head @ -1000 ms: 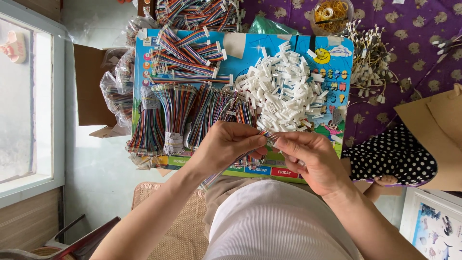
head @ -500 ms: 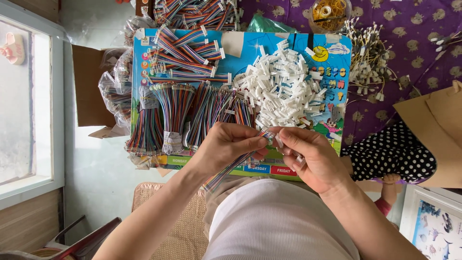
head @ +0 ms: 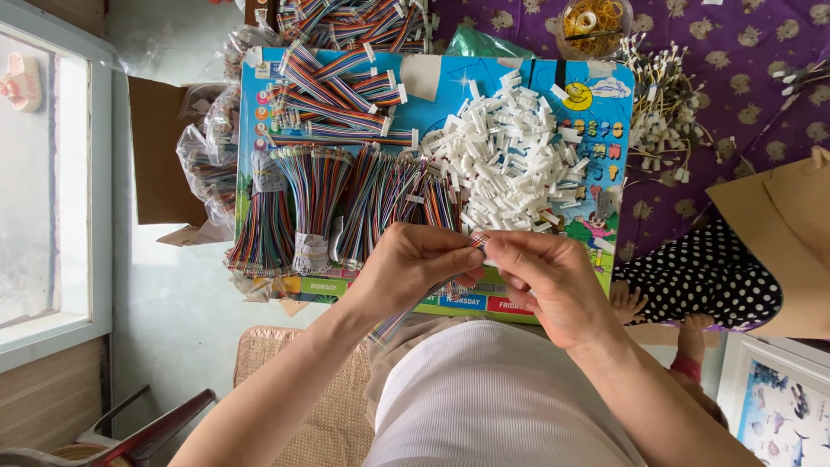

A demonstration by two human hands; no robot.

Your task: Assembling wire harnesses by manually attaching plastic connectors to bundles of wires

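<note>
**Hands drawn a little closer over the wire strip**

Since a moment ago: both hands nudged slightly together, otherwise in the same spot at the near edge of the board. Left hand [head: 413, 264] curled, grip pinching a flat, striped ribbon of multicoloured wires [head: 415, 304] that trails down toward the lap. Right hand [head: 553, 281] meeting it fingertip to fingertip, grip pressed together on a small white plastic connector [head: 484, 246] at the ribbon's upper end. Just beyond the hands, a heap of white plastic connectors [head: 510, 169], blocky and loosely piled. Beside it, bundles of rainbow wires [head: 316, 203], bound at the waist and fanned at the ends. All spread on a glossy, brightly printed blue board [head: 596, 121] serving as a desk. Farther right, purple patterned cloth [head: 735, 52] and a round clear tub of rubber bands [head: 595, 22].
</note>
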